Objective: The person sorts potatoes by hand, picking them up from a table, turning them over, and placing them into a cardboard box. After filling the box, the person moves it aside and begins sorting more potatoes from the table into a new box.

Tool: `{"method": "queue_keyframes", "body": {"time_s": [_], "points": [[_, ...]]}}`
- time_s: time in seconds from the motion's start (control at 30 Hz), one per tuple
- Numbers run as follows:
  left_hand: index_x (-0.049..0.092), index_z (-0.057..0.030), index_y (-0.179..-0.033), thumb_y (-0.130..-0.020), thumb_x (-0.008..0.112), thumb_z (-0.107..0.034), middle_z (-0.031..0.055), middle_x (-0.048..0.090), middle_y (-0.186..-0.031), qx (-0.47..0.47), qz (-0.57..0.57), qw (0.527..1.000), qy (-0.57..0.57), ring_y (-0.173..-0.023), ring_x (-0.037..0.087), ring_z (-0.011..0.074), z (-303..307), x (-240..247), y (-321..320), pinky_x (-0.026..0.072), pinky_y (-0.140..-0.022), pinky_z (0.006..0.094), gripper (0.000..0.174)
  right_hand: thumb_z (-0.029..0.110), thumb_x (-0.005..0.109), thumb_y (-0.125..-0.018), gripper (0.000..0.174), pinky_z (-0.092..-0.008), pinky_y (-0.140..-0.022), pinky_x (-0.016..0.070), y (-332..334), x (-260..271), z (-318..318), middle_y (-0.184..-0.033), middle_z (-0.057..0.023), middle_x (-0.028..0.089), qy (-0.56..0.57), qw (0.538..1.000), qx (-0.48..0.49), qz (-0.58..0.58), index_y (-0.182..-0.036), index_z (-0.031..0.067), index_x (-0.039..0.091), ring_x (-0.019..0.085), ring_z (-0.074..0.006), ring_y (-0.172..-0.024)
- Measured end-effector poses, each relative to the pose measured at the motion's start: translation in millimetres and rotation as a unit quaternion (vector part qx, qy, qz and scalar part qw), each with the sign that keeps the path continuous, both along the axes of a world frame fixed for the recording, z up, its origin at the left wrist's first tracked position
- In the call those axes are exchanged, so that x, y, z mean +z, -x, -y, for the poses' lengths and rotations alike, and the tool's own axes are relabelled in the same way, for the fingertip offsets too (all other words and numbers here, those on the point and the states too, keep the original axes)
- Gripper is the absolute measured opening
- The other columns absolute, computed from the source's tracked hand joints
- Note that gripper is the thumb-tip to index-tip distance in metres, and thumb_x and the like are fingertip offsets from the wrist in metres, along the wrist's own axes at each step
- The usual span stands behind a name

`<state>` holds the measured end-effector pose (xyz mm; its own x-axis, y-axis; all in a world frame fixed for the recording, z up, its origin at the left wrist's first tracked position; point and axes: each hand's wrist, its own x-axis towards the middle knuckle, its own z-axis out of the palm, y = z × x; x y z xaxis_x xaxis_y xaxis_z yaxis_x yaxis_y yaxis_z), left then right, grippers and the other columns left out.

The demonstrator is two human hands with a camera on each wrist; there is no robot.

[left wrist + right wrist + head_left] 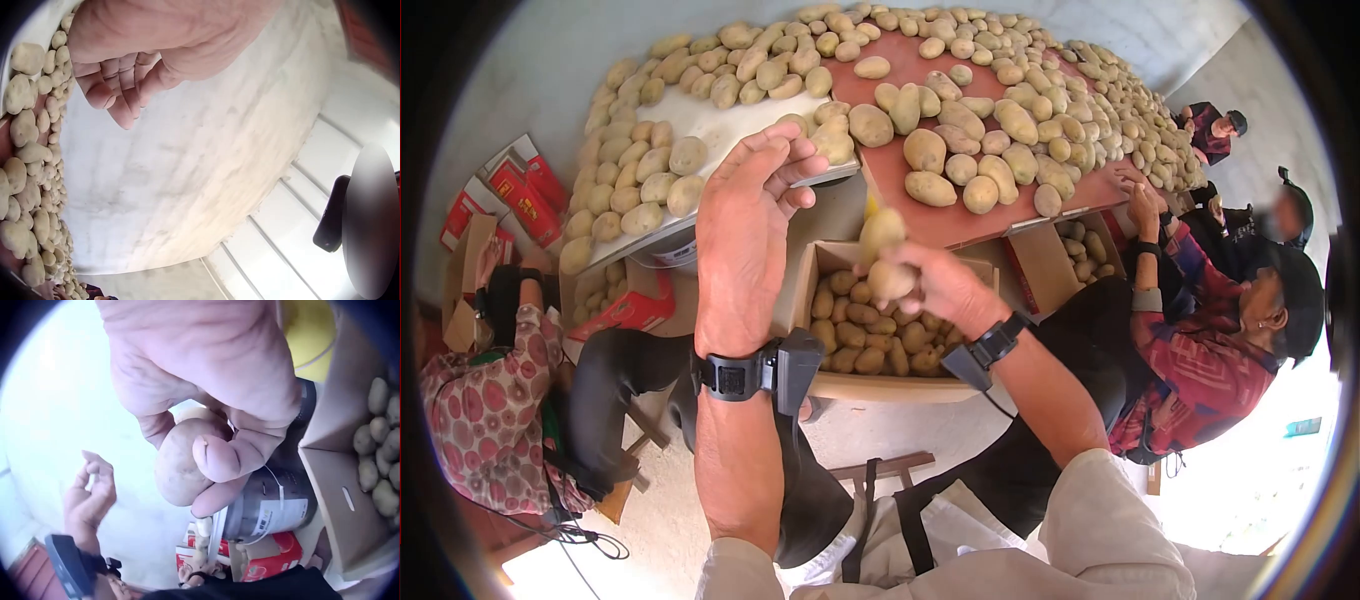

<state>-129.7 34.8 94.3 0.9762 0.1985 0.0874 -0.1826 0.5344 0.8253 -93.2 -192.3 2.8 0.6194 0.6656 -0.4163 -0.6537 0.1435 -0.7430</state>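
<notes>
My left hand (742,235) is raised beside the box with loosely bent fingers and holds nothing; the left wrist view shows the same hand (165,34), also without an object. Over the cardboard box (900,388), my right hand (948,288) grips a potato (892,281), and a second potato (882,230) is right against it. In the right wrist view the fingers of my right hand (206,356) curl round a potato (184,464), with part of another pale one behind it. Many potatoes (865,335) lie inside the box.
Potatoes cover much of the red tabletop (900,210) and the white board (725,128) in front. A bucket (275,503) stands under the board. People sit at both sides, near red boxes (525,195) and an open carton (1040,270).
</notes>
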Motion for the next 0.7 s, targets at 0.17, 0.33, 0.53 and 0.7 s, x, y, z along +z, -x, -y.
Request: {"method": "queue_keyframes", "body": {"time_s": [0.17, 0.33, 0.53, 0.7], "points": [[0.058, 0.0041, -0.122, -0.098, 0.058, -0.018, 0.0090, 0.063, -0.106, 0.000, 0.004, 1.000, -0.004, -0.100, 0.060, 0.0188, 0, 1, 4, 0.0452, -0.078, 0.0301, 0.033, 0.024, 0.058, -0.096, 0.035, -0.0246, -0.037, 0.0369, -51, 45, 46, -0.092, -0.0141, 0.069, 0.068, 0.983, -0.132, 0.108, -0.123, 0.0024, 0.051, 0.067, -0.0238, -0.064], [0.058, 0.0042, -0.122, -0.099, 0.057, -0.018, 0.0085, 0.063, -0.105, 0.005, -0.002, 1.000, -0.013, -0.099, 0.060, 0.0178, 3, 4, 5, 0.0451, -0.078, 0.0296, 0.032, 0.021, 0.059, -0.096, 0.029, -0.0286, -0.041, 0.0361, -198, 10, 142, -0.101, -0.0157, 0.064, 0.181, 0.886, -0.134, 0.405, -0.116, 0.0027, 0.049, 0.069, -0.0304, -0.081], [0.057, 0.0044, -0.122, -0.099, 0.057, -0.019, 0.0075, 0.062, -0.104, 0.007, 0.000, 1.000, -0.015, -0.098, 0.059, 0.0162, 6, 3, 8, 0.0448, -0.078, 0.0292, 0.033, 0.020, 0.057, -0.098, 0.030, -0.0287, -0.047, 0.0353, -245, -17, 199, -0.109, -0.0128, 0.061, 0.279, 0.729, -0.172, 0.602, -0.122, 0.0044, 0.048, 0.068, -0.0315, -0.091], [0.057, 0.0041, -0.122, -0.099, 0.058, -0.019, 0.0077, 0.063, -0.104, 0.005, 0.002, 1.000, -0.013, -0.098, 0.059, 0.0160, 8, 2, 12, 0.0447, -0.078, 0.0289, 0.033, 0.018, 0.061, -0.097, 0.025, -0.0268, -0.048, 0.0342, -149, 42, 141, -0.105, -0.0097, 0.062, 0.200, 0.907, -0.221, 0.298, -0.118, 0.0070, 0.052, 0.067, -0.0293, -0.087]]}}
